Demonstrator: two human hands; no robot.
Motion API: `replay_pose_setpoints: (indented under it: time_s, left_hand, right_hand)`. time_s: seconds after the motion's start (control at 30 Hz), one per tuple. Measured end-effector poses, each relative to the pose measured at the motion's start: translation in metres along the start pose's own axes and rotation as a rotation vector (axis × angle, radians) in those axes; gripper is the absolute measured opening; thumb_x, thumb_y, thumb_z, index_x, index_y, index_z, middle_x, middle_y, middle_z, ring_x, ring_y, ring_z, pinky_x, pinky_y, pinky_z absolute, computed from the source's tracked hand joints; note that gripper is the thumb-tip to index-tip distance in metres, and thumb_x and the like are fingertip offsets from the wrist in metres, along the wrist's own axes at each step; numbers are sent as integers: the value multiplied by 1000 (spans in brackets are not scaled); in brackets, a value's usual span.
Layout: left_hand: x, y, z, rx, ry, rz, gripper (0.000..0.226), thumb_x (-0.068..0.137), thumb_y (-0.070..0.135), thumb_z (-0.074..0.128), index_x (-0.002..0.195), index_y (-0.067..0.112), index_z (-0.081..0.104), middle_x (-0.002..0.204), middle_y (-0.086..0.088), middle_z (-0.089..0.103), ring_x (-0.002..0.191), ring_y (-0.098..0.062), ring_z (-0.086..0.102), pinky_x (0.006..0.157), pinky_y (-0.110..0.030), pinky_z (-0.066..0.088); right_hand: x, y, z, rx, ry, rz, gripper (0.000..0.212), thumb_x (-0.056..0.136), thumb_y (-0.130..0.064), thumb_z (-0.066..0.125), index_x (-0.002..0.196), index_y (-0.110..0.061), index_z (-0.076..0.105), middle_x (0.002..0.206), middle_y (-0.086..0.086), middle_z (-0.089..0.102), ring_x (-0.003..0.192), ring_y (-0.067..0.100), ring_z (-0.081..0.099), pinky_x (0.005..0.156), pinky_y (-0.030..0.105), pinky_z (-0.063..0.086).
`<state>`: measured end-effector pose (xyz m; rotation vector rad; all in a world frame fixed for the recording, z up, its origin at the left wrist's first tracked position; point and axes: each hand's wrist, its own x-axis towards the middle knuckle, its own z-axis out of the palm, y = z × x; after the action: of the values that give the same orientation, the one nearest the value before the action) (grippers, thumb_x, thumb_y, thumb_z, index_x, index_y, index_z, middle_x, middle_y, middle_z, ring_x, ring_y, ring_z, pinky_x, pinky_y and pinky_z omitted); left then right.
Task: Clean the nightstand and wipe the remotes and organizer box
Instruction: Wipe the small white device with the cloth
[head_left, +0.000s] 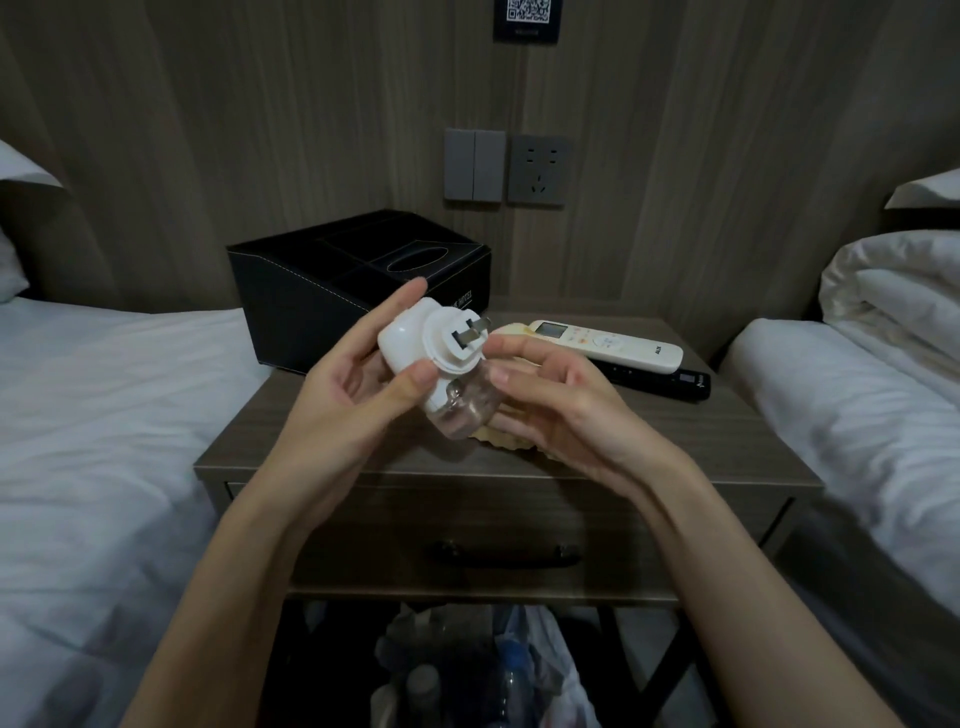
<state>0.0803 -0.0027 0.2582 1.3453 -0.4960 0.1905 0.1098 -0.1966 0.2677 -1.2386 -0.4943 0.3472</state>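
Holding a white plug-in vaporizer (410, 338) above the bench (701, 441), the left hand (358, 384) grips its plastic body between thumb and fingers, metal prongs (470, 332) pointing toward the right hand (561, 410). The right hand's curled fingers meet the unit near its clear bottle (467, 410) and appear to hold a yellow cloth (511, 332), which shows above and below the hand. Whether that cloth is gripped or only lies behind the hand is not certain. On the bench behind lie the white remote (613, 345), the black remote (670, 382) just beside it, and the black organizer box (322, 291) at the back left. The remotes are probably light, stiff and smooth, best held by their long edges so buttons stay unpressed. The box looks rigid and leather-faced, so one hand steadying a side wall should suffice while the other wipes.
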Motion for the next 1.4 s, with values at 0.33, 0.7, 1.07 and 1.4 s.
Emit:
replay_pose_setpoints:
  time_s: [0.33, 0.7, 1.07, 1.4]
  left_hand:
    - [1, -1, -2, -97, 185, -88, 91, 49, 44, 92, 130, 26, 56, 125, -4, 66, 116, -19, 63, 87, -24, 54]
    - [-1, 0, -5, -91, 273, -135, 78, 60, 27, 75, 135, 20, 53, 121, -4, 68, 109, -17, 66, 79, -21, 55]
    - [0, -2, 2, -53, 262, -158, 70, 65, 23, 72, 133, 21, 54, 115, -1, 71, 106, -15, 68, 79, -21, 56]
    - [2, -5, 5, -86, 388, -174, 69, 67, 22, 70, 134, 23, 53, 120, -4, 68, 105, -15, 68, 79, -26, 58]
  right_hand:
    - [7, 1, -6, -1070, 471, -459, 27, 90, -18, 66, 117, -22, 63, 113, -12, 65, 107, 6, 56, 92, 21, 45]
    - [20, 22, -23, -1542, 757, -148, 49, 101, -36, 37, 148, -21, 34, 148, 4, 43, 132, 28, 30, 103, 41, 24]
    - [16, 29, -49, -1144, 678, -99, 65, 79, -5, 68, 138, -11, 41, 138, 8, 40, 128, 21, 37, 94, 10, 22]
    - [-2, -9, -4, -630, 348, -387, 53, 81, 1, 70, 128, -14, 51, 118, -6, 67, 110, 3, 63, 92, 27, 53]
